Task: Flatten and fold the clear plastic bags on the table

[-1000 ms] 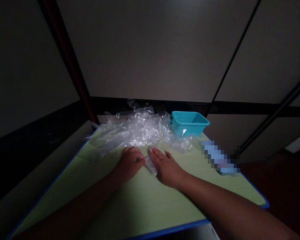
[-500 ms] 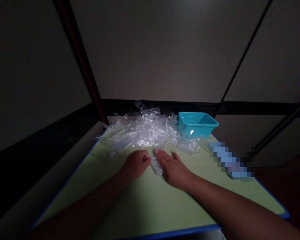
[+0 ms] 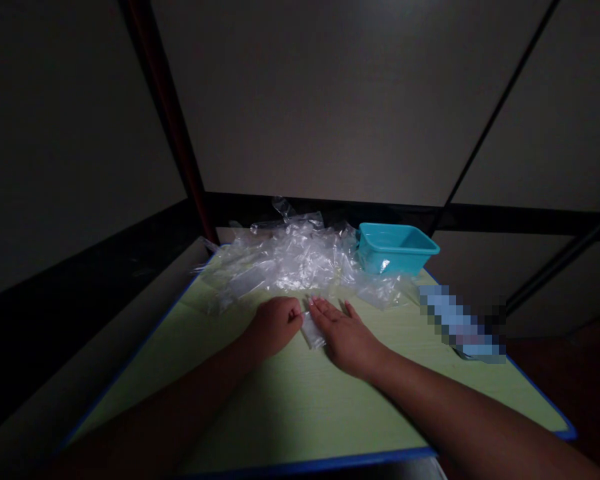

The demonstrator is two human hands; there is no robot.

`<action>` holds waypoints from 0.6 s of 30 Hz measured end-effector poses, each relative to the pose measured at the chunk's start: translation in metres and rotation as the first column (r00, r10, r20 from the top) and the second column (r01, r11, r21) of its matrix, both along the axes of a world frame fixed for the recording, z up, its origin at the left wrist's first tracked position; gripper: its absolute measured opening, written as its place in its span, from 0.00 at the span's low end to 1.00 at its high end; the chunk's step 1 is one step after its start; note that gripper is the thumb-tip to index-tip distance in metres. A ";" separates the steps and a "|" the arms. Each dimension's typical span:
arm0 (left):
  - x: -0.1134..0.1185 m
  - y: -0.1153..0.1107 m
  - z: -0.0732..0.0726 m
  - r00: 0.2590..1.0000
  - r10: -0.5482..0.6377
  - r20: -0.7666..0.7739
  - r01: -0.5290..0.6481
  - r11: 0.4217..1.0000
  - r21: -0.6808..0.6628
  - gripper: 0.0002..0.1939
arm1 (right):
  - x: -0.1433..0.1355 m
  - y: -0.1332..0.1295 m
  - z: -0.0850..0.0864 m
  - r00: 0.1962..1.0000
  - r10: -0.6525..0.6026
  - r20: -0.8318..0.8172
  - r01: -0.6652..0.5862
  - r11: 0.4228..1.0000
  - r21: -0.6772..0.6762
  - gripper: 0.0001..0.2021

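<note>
A small folded piece of clear plastic, looking like a plastic bag point(image 3: 313, 331), lies flat on the green tabletop point(image 3: 300, 407). My right hand point(image 3: 347, 337) rests over its right side, palm down with fingers stretched out, and covers part of it. At its left edge, my left hand point(image 3: 276, 325) is curled closed, with thumb and forefinger pinched against the plastic. Just beyond my hands spreads a loose heap of clear plastic bags point(image 3: 300, 257), crumpled and shiny.
A turquoise plastic basin point(image 3: 397, 250) stands at the back right, beside the heap. Near the table's right edge lies a blurred-out light blue object point(image 3: 460, 327). Blue edging point(image 3: 360, 461) borders the table, and pale panels point(image 3: 320, 100) rise behind it.
Both hands stay almost in place around the folded plastic; the left has shifted very slightly. The camera view has tilted a little.
</note>
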State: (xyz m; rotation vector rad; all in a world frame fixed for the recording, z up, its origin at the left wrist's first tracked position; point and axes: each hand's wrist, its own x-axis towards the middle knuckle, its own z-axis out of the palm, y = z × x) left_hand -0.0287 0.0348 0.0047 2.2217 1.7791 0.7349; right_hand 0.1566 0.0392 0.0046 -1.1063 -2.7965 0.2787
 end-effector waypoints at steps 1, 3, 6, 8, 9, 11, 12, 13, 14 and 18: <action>0.000 0.000 0.000 1.000 -0.004 -0.006 0.005 1.000 0.009 0.06 | 0.000 0.000 0.000 1.000 -0.001 0.003 0.001 1.000 0.002 0.39; 0.000 -0.002 0.002 1.000 -0.014 -0.015 0.015 1.000 0.023 0.06 | 0.000 0.000 0.000 1.000 -0.004 0.008 0.004 1.000 0.008 0.38; 0.003 -0.006 0.007 0.998 -0.012 -0.055 0.017 0.996 0.088 0.02 | -0.001 0.000 0.001 1.000 0.000 0.013 0.000 1.000 0.018 0.38; 0.006 -0.011 0.012 0.994 -0.003 -0.111 0.019 0.988 0.151 0.01 | -0.001 0.000 0.001 1.000 0.000 0.017 -0.001 1.000 0.023 0.37; 0.008 -0.013 0.015 0.990 0.000 -0.144 0.025 0.985 0.171 0.01 | -0.002 0.000 0.001 1.000 -0.007 0.019 0.007 1.000 0.025 0.37; 0.011 -0.018 0.019 0.980 -0.012 -0.201 0.047 0.984 0.170 0.02 | -0.003 0.000 0.002 0.999 -0.029 0.024 0.028 0.999 0.029 0.36; 0.011 -0.020 0.020 0.975 -0.023 -0.220 0.059 0.985 0.160 0.02 | -0.003 0.000 0.002 0.999 -0.039 0.027 0.038 0.999 0.031 0.36; 0.012 -0.021 0.020 0.972 -0.034 -0.230 0.070 0.986 0.151 0.02 | -0.003 0.000 0.002 0.998 -0.048 0.029 0.047 0.998 0.033 0.36; 0.011 -0.020 0.019 0.972 -0.042 -0.231 0.078 0.986 0.147 0.01 | -0.003 -0.001 0.002 0.998 -0.051 0.033 0.050 0.998 0.034 0.36; 0.006 -0.012 0.009 0.986 -0.049 -0.160 0.074 0.986 0.149 0.02 | -0.003 -0.001 0.003 0.998 -0.052 0.045 0.050 0.998 0.030 0.36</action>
